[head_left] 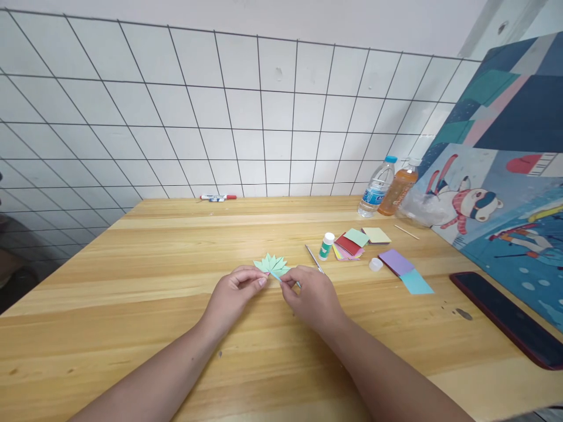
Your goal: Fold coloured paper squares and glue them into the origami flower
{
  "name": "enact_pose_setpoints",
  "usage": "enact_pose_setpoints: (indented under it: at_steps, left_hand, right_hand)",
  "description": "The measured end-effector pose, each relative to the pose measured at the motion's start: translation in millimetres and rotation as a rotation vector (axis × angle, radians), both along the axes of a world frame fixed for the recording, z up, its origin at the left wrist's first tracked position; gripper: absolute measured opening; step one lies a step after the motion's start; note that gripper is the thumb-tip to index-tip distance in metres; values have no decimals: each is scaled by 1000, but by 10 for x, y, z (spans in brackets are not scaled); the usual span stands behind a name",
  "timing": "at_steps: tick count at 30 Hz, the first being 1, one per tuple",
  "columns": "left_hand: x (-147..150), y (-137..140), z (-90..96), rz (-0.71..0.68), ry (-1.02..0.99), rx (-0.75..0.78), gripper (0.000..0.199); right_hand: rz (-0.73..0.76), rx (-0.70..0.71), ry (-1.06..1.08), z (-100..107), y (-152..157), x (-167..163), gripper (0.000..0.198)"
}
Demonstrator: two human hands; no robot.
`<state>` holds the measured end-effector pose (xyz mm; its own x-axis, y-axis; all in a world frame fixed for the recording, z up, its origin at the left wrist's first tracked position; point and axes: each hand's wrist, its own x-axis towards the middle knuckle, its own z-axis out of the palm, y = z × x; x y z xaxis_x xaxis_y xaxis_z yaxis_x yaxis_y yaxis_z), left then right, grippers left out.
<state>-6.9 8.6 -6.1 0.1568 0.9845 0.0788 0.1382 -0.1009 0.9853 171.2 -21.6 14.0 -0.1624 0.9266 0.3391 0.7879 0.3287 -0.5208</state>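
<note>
Between my hands lies a light green folded paper piece (pixel 271 262) with several pointed tips fanned away from me. My left hand (pixel 240 287) pinches at its near left side, where a tiny pink bit shows by the fingertips. A thin blue paper strip (pixel 275 275) runs across the near edge of the green paper, and my right hand (pixel 310 290) is closed on it. The strip's far end sticks out past the right fingers. Both wrists hover just above or rest on the wooden table (pixel 176 246); I cannot tell which.
Right of my hands are a pen (pixel 314 258), a glue stick (pixel 326 247), its cap (pixel 375 264), stacked coloured papers (pixel 349 243), purple and blue sheets (pixel 407 272) and a phone (pixel 510 316). Two bottles (pixel 377 189) stand at the back right; markers (pixel 218 197) lie along the back edge.
</note>
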Motion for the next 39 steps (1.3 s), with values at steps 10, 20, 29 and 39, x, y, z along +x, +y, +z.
enact_pose_setpoints:
  at_steps: [10, 20, 29, 39]
  left_hand:
    - [-8, 10, 19, 9, -77, -68, 24]
    - [2, 2, 34, 3, -53, -62, 25]
    - [-2, -2, 30, -3, -23, -27, 22]
    - [-8, 10, -15, -17, 6, 12, 18]
  right_hand:
    - [24, -21, -30, 19, -19, -11, 11]
    - [5, -48, -65, 8, -16, -19, 11]
    - [-10, -73, -59, 0, -7, -27, 10]
    - [-2, -63, -48, -34, -14, -33, 10]
